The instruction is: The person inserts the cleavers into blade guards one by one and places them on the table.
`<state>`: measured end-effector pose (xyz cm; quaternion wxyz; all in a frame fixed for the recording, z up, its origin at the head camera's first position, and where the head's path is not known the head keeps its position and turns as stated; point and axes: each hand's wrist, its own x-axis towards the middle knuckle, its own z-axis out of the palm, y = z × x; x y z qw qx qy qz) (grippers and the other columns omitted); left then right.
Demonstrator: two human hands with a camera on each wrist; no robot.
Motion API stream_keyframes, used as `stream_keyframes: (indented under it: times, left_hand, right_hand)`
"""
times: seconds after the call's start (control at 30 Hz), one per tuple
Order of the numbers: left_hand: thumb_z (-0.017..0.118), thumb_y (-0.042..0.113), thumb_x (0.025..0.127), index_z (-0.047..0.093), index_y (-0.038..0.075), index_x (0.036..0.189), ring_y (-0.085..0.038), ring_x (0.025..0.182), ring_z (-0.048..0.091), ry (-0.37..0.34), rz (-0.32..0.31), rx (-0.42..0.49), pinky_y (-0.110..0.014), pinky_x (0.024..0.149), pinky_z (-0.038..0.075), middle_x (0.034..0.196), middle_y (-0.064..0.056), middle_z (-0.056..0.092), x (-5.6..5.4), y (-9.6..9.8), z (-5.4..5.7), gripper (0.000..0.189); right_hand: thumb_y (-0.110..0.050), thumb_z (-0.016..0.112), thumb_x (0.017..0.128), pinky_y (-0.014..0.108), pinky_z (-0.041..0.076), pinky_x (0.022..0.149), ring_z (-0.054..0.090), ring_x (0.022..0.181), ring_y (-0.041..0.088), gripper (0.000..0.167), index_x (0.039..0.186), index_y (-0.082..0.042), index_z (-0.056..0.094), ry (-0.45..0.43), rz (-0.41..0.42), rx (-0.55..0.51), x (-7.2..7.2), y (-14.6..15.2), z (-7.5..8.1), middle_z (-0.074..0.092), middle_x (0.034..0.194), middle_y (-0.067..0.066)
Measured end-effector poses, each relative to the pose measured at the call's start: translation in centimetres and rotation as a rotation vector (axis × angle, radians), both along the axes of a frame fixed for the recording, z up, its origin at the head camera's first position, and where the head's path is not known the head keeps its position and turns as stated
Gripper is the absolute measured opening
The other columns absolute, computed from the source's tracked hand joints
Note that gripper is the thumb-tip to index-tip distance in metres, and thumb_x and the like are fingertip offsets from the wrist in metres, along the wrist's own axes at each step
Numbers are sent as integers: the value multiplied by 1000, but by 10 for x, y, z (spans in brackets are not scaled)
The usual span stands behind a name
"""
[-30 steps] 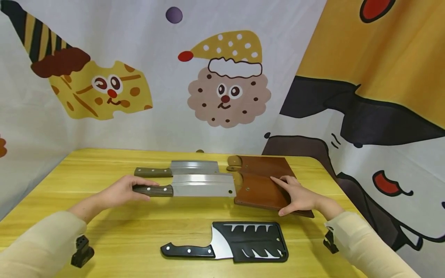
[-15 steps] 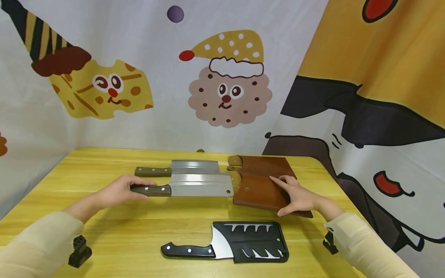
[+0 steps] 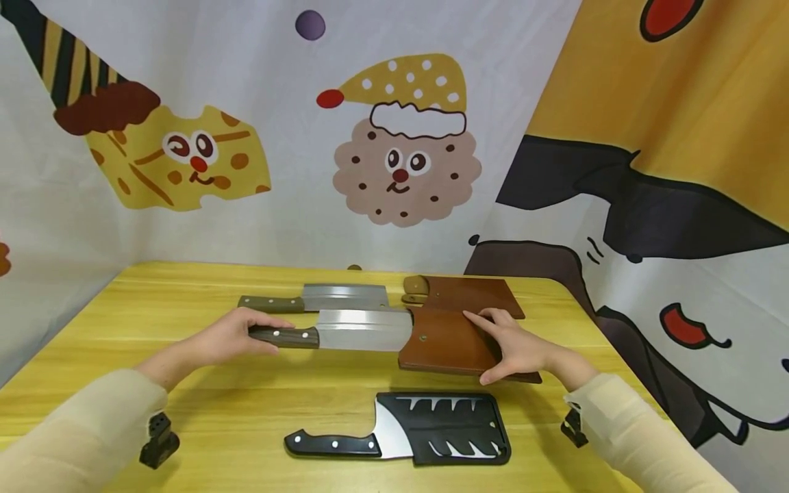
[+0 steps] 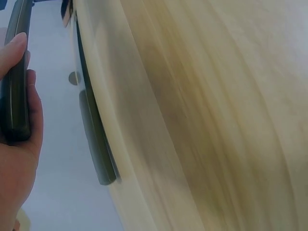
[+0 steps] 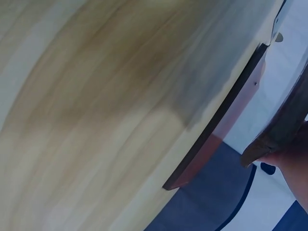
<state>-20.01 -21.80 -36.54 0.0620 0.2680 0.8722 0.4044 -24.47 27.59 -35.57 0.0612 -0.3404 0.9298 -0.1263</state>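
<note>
In the head view my left hand grips the dark wooden handle of a cleaver. Its broad steel blade points right, and its far end is hidden in the mouth of a brown leather sheath. My right hand holds that sheath by its right part, fingers at the far edge and thumb at the near edge. Both wrist views show the handle and the sheath raised off the table. Behind lie a second cleaver with an olive handle and a second brown sheath.
A black-handled cleaver in a black plastic blade cover lies near the front of the yellow wood-grain table. A cartoon-printed cloth hangs behind the table.
My left hand has drawn the cleaver slightly left, then moved it right. The sheath has shifted left with my right hand, and the blade's far end has gone into it.
</note>
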Motion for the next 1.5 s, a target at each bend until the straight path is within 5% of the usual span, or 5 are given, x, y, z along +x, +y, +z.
stream_keyframes:
  times: [0.67,1.0,1.27,1.5]
  left_hand:
    - [72,9,80,64,6,120,-5,71,54,-10,-58,-21,-22,62,46,111,-15,68,-19,56,1,40]
    - [73,11,80,66,6,117,-8,82,63,-57,-66,41,-22,67,51,113,-15,67,-21,77,-3,38]
    - [76,10,76,68,6,114,-17,97,63,-111,-4,102,-21,74,52,116,-13,66,-19,82,-6,38]
    - [77,10,75,67,4,114,-10,77,62,-135,-21,132,-24,65,51,110,-16,68,-18,91,-5,41]
  right_hand:
    - [-44,83,62,59,38,94,31,124,38,109,148,-9,26,-25,35,13,-7,-25,4,32,136,21]
    - [-46,81,64,59,37,95,29,126,37,108,149,-10,25,-28,72,0,-7,-35,1,32,136,20]
    - [-45,83,62,59,37,94,30,125,37,109,148,-10,27,15,85,1,-7,-40,4,32,136,20]
    - [-48,82,63,59,37,94,29,125,37,110,149,-10,25,-8,121,3,-6,-50,6,31,137,20]
